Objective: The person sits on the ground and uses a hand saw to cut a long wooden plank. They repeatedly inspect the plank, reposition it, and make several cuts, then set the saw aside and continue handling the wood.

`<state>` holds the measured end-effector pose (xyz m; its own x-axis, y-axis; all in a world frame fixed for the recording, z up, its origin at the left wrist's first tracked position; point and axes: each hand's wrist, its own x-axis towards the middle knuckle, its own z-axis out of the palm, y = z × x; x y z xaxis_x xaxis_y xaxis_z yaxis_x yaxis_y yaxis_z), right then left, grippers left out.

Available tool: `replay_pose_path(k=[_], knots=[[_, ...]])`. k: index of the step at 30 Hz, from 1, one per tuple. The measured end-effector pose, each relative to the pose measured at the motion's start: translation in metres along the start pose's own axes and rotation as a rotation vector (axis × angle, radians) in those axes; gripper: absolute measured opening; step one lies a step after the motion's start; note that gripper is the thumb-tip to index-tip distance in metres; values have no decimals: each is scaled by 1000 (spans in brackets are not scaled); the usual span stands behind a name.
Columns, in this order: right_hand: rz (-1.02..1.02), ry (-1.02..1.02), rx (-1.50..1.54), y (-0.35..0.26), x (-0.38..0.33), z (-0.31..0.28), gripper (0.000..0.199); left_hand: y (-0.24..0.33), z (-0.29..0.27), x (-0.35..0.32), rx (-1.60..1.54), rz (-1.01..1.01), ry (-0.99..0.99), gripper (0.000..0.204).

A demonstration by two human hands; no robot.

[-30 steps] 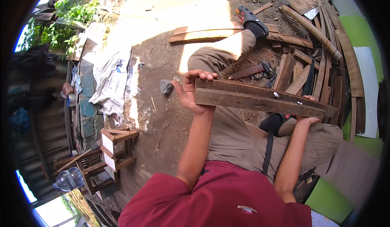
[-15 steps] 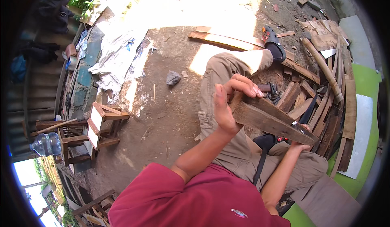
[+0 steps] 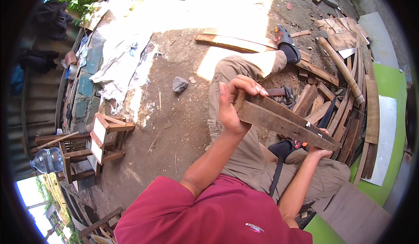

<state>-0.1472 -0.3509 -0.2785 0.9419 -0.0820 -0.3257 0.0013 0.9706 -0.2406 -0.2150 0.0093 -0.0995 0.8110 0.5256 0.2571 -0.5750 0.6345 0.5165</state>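
Note:
Across my lap I hold a narrow wooden frame (image 3: pixel 286 124) of two weathered brown boards, set side by side with a gap between them. My left hand (image 3: pixel 235 113) is closed round its left end, thumb upright on the outside and fingers over the far board. My right hand (image 3: pixel 320 151) grips the right end from below, its fingers partly hidden by the wood. A small pale spot shows on the far board near that end. Just beyond the frame, a hammer (image 3: pixel 279 92) lies on the ground.
Scrap wood (image 3: pixel 307 100) is heaped beyond and right of my legs, with a round pole (image 3: pixel 340 69) on it. Green sheets (image 3: pixel 386 84) lie at the far right. A small wooden stool (image 3: pixel 98 146) and a clear plastic bottle (image 3: pixel 47 160) are on the left. A grey stone (image 3: pixel 180 84) sits on the dirt.
Both hands still grip the frame, whose left end has shifted slightly left in view. The whole scene has also slid a little leftward as the view turned.

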Motion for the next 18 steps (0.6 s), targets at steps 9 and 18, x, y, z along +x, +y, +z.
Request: replay_pose_path(k=[9,18], knots=[[-19,-18,-28,-2,-2,3,93,-1,-5,7,13,-52,31,38],[-13,-60,-72,-2,-1,-2,96,4,-1,10,-54,-129,70,26]])
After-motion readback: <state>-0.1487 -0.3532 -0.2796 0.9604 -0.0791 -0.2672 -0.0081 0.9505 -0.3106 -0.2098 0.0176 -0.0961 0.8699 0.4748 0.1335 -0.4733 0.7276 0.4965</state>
